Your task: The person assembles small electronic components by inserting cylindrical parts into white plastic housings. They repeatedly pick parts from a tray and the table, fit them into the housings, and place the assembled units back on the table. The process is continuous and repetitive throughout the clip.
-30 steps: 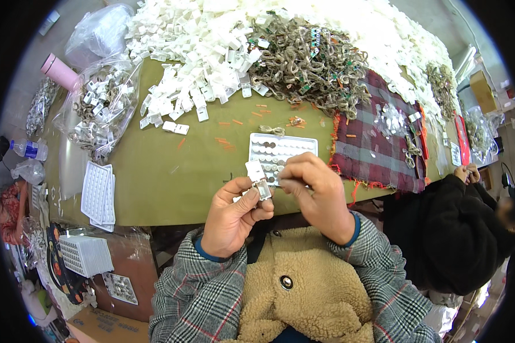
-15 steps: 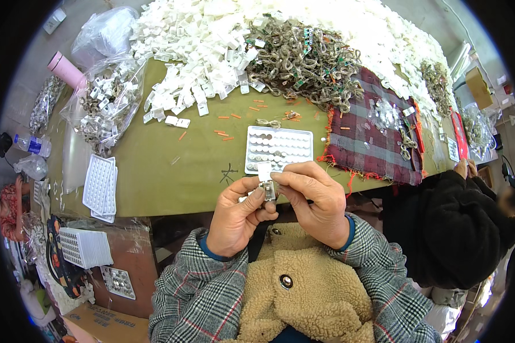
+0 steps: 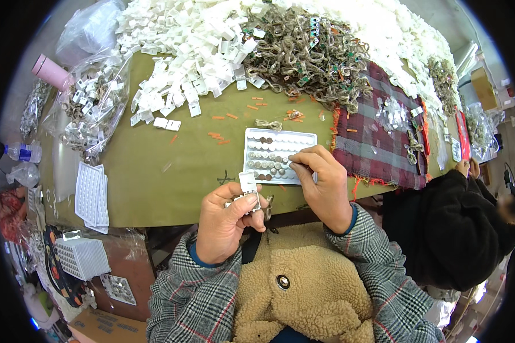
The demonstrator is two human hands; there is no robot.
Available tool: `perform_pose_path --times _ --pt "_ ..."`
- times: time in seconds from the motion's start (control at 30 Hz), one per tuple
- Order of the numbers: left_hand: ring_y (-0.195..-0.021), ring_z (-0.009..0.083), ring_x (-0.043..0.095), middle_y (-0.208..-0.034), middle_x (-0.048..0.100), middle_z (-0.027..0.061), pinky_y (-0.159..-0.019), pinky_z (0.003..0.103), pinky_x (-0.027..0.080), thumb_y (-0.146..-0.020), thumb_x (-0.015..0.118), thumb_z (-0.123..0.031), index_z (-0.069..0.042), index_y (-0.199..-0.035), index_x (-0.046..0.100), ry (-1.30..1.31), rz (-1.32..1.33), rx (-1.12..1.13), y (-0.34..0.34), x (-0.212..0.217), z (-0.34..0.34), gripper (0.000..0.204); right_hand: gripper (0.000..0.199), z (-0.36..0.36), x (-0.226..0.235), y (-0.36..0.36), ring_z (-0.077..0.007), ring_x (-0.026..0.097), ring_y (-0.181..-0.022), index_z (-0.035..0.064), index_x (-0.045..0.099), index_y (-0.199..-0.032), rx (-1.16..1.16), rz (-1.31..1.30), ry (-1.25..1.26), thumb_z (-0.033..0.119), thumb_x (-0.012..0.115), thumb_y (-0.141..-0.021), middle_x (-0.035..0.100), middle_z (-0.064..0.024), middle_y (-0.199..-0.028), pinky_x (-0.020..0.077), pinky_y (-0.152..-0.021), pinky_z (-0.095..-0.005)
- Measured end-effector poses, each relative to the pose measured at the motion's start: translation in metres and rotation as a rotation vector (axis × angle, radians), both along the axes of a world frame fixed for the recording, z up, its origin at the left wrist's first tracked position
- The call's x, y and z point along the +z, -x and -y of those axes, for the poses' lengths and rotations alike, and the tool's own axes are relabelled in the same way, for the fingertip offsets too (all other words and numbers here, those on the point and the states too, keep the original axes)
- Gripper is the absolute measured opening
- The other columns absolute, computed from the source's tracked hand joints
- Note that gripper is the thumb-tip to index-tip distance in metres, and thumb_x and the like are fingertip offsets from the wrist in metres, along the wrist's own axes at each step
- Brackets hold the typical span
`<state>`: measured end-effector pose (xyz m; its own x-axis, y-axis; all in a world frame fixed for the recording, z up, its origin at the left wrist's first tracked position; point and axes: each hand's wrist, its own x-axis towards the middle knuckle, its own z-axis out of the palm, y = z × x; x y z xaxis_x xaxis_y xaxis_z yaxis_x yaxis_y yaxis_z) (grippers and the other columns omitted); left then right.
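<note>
Looking down from the head view, the left hand (image 3: 226, 220) pinched a small white plastic clip (image 3: 248, 184) just above the counter (image 3: 154, 166) edge, its grip clenched on the lower end. The right hand (image 3: 323, 183) rested fingertips on the white tray (image 3: 277, 154) of small round pieces, whether pinching one I could not tell; the clip looked light, stiff and best held by its edges.

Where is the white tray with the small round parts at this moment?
In the head view the white compartment tray lies on the olive table near its front edge, just left of the plaid cloth, with the right hand reaching into it.

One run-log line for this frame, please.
left hand: holds small white holder | right hand: fingertips on white tray of round pieces | olive table
</note>
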<state>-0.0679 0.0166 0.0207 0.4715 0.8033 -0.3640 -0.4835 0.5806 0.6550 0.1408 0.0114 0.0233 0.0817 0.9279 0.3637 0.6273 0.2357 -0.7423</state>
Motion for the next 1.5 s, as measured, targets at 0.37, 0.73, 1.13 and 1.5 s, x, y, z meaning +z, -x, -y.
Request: perform_pose_path --times 0.37,0.73,1.13,1.5 --pt "-0.065 0.0143 0.064 -0.093 0.069 0.0146 -0.058 0.029 0.06 -0.094 0.06 -0.009 0.005 -0.114 0.061 0.033 -0.033 0.006 -0.004 -0.001 -0.012 0.024 0.021 -0.015 -0.017 0.009 -0.0288 0.061 -0.077 -0.002 0.068 -0.098 0.014 0.259 0.025 -0.003 0.071 -0.077 0.058 -0.0129 -0.087 0.0498 -0.067 -0.0369" --pt "-0.085 0.0192 0.071 -0.1 0.069 0.0158 -0.075 0.034 0.064 -0.097 0.057 -0.003 0.005 -0.119 0.059 0.079 0.215 -0.043 -0.004 -0.006 -0.001 0.022 0.016 0.019 0.029 0.022 -0.0243 0.064 -0.07 -0.0012 0.064 -0.095 0.192 -0.122 0.001 -0.007 0.069 -0.08 0.064 -0.0126 -0.085 0.0511 -0.064 -0.0307" --pt "-0.076 0.0148 0.067 -0.094 0.068 0.0097 -0.069 0.031 0.063 -0.096 0.06 -0.004 0.003 -0.113 0.062 0.035 0.184 -0.028 -0.011 -0.008 0.027 0.018 0.014 0.03 0.03 0.01 -0.0297 0.064 -0.075 -0.0028 0.063 -0.094 0.445 -0.036 0.067 -0.003 0.067 -0.081 0.061 -0.0137 -0.087 0.0526 -0.065 -0.0356" --pt "-0.07 0.0151 0.067 -0.089 0.069 0.0116 -0.059 0.027 0.059 -0.094 0.061 -0.005 0.004 -0.109 0.062 -0.041 0.07 -0.041 -0.011 0.011 0.02 0.017 0.026 0.038 0.023 0.011 -0.0224 0.064 -0.086 -0.0061 0.064 -0.113 0.416 -0.558 -0.019 0.009 0.066 -0.091 0.065 -0.0158 -0.1 0.0526 -0.078 -0.0324"
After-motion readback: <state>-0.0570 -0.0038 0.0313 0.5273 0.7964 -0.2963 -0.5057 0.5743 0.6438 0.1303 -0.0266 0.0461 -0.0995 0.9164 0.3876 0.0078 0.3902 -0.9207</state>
